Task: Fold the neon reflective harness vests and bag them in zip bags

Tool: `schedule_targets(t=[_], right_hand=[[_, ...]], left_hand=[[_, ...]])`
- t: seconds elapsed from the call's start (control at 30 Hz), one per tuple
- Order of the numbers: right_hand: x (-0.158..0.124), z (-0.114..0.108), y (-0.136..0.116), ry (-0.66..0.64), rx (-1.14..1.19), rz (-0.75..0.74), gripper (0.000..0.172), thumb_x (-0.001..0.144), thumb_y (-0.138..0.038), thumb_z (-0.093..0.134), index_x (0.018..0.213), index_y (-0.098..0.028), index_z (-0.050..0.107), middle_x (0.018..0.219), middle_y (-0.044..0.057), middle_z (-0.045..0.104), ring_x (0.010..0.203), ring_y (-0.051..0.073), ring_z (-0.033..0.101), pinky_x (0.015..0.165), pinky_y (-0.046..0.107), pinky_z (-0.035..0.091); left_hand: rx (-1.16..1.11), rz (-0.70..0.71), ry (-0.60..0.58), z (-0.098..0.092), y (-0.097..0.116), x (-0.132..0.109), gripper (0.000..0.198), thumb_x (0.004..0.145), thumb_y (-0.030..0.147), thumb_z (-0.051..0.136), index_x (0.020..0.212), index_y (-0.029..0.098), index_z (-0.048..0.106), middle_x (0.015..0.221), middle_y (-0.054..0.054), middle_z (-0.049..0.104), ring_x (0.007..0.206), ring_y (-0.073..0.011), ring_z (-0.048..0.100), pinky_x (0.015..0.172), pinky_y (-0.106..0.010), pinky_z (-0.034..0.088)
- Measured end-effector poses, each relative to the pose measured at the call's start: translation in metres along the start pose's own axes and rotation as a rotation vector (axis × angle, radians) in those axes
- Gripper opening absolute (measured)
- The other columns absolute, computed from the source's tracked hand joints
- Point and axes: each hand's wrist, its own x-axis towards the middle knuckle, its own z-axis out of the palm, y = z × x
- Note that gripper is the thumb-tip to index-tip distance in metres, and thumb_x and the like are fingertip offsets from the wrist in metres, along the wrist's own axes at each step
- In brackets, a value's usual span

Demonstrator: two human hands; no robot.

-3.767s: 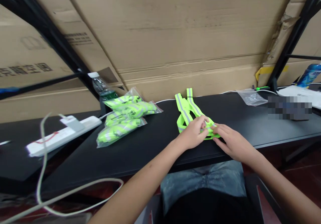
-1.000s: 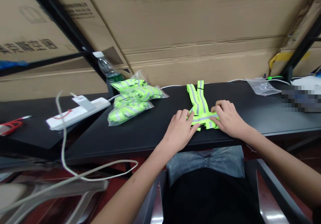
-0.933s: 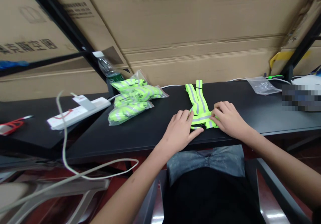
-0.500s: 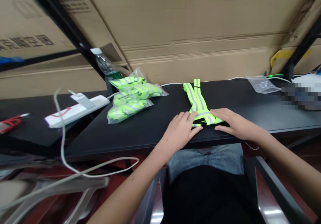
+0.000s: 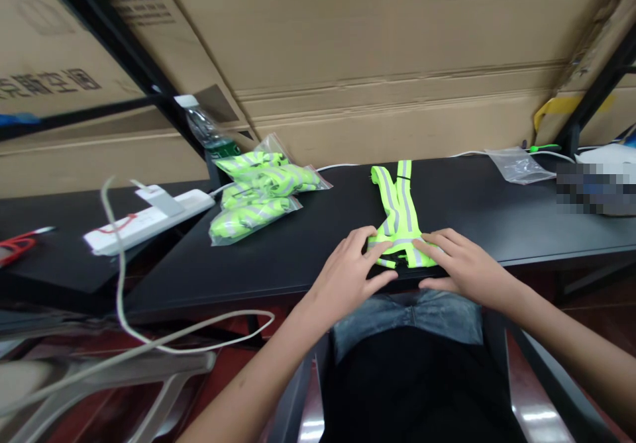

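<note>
A neon yellow-green reflective vest (image 5: 405, 214) made of straps with grey stripes lies on the black table (image 5: 318, 231), close to its front edge. Two of its straps point away from me, and its folded lower part lies between my hands. My left hand (image 5: 354, 263) rests at the lower left of the vest, fingers apart and some tips on the fabric. On the opposite side, my right hand (image 5: 458, 263) lies with spread fingers touching the lower right part. Black pieces, perhaps buckles, show at the vest's lower edge, partly covered.
Several clear bags of folded neon vests (image 5: 261, 188) are piled at left, beside a plastic bottle (image 5: 206, 128). Farther left lie a white power strip (image 5: 149, 223) and a red cable (image 5: 17, 247). An unfilled clear bag (image 5: 519, 165) lies at back right; cardboard (image 5: 387, 46) stands behind.
The vest has moved slightly toward me and to the right, nearer the table's front edge. Both hands have shifted with it, and its lower part lies more spread.
</note>
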Motion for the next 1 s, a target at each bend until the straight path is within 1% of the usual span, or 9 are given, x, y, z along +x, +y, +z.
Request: schedule_targets(t=[0.1, 0.2, 0.33, 0.43, 0.53, 0.63, 0.73, 0.87, 1.0], right_hand=[[-0.009, 0.004, -0.008, 0.04, -0.078, -0.009, 0.045, 0.098, -0.046, 0.053, 0.132, -0.017, 0.059, 0.117, 0.016, 0.068, 0.101, 0.03, 0.06, 0.086, 0.047, 0.053], [-0.008, 0.0, -0.007, 0.035, -0.026, -0.032, 0.034, 0.1, -0.041, 0.051, 0.121, -0.018, 0.066, 0.1, 0.013, 0.071, 0.086, 0.026, 0.06, 0.076, 0.042, 0.051], [0.01, -0.013, 0.009, 0.005, 0.178, 0.019, 0.037, 0.098, -0.051, 0.051, 0.106, -0.019, 0.069, 0.085, 0.008, 0.067, 0.08, 0.022, 0.06, 0.07, 0.035, 0.048], [0.029, -0.018, 0.028, -0.06, 0.343, 0.095, 0.042, 0.097, -0.057, 0.05, 0.097, -0.019, 0.068, 0.091, 0.007, 0.063, 0.083, 0.02, 0.06, 0.073, 0.032, 0.048], [0.043, -0.013, 0.049, -0.106, 0.418, 0.129, 0.047, 0.095, -0.062, 0.049, 0.089, -0.019, 0.066, 0.097, 0.008, 0.061, 0.089, 0.022, 0.059, 0.081, 0.035, 0.047], [0.049, -0.001, 0.067, -0.168, 0.357, 0.148, 0.052, 0.096, -0.065, 0.042, 0.085, -0.019, 0.066, 0.098, 0.009, 0.06, 0.095, 0.025, 0.055, 0.089, 0.042, 0.044], [0.048, 0.011, 0.074, -0.183, 0.251, 0.226, 0.054, 0.099, -0.063, 0.032, 0.1, -0.021, 0.066, 0.103, 0.01, 0.06, 0.096, 0.027, 0.052, 0.091, 0.047, 0.042], [0.046, 0.017, 0.068, -0.013, 0.044, 0.302, 0.056, 0.097, -0.066, 0.036, 0.112, -0.017, 0.058, 0.11, 0.015, 0.058, 0.097, 0.03, 0.053, 0.084, 0.047, 0.044], [0.047, 0.011, 0.047, 0.055, -0.143, 0.233, 0.043, 0.102, -0.052, 0.038, 0.095, -0.017, 0.062, 0.094, 0.014, 0.064, 0.087, 0.029, 0.056, 0.077, 0.042, 0.046]], left_hand=[[0.0, 0.055, 0.053, 0.004, 0.01, -0.011, 0.043, 0.092, 0.038, 0.066, 0.127, 0.015, 0.057, 0.126, -0.017, 0.057, 0.118, -0.0311, 0.056, 0.095, -0.047, 0.052], [-0.018, 0.092, 0.068, 0.003, 0.013, -0.012, 0.031, 0.097, 0.033, 0.059, 0.122, 0.015, 0.06, 0.114, -0.013, 0.064, 0.106, -0.0264, 0.061, 0.089, -0.042, 0.053], [-0.149, 0.039, -0.069, -0.009, 0.006, 0.009, 0.028, 0.101, 0.042, 0.052, 0.113, 0.019, 0.064, 0.102, -0.007, 0.067, 0.097, -0.0224, 0.062, 0.086, -0.038, 0.05], [-0.292, -0.056, -0.188, -0.014, -0.005, 0.034, 0.037, 0.103, 0.047, 0.043, 0.086, 0.02, 0.061, 0.085, -0.002, 0.061, 0.088, -0.0197, 0.058, 0.082, -0.034, 0.048], [-0.371, -0.125, -0.2, -0.01, -0.016, 0.054, 0.046, 0.103, 0.05, 0.039, 0.071, 0.02, 0.053, 0.088, -0.003, 0.055, 0.092, -0.0197, 0.054, 0.088, -0.034, 0.047], [-0.314, -0.19, -0.227, -0.001, -0.024, 0.068, 0.048, 0.102, 0.051, 0.035, 0.069, 0.019, 0.05, 0.09, -0.004, 0.053, 0.096, -0.0217, 0.052, 0.093, -0.038, 0.045], [-0.225, -0.29, -0.282, 0.006, -0.027, 0.076, 0.044, 0.102, 0.054, 0.033, 0.081, 0.02, 0.053, 0.086, -0.004, 0.056, 0.092, -0.0245, 0.053, 0.087, -0.04, 0.046], [-0.089, -0.379, -0.141, 0.013, -0.025, 0.079, 0.037, 0.098, 0.053, 0.049, 0.107, 0.016, 0.053, 0.103, -0.009, 0.061, 0.096, -0.0263, 0.055, 0.081, -0.038, 0.047], [0.067, -0.155, -0.036, 0.016, -0.018, 0.075, 0.024, 0.103, 0.035, 0.046, 0.094, 0.016, 0.058, 0.099, -0.008, 0.062, 0.095, -0.0229, 0.057, 0.085, -0.035, 0.047]])
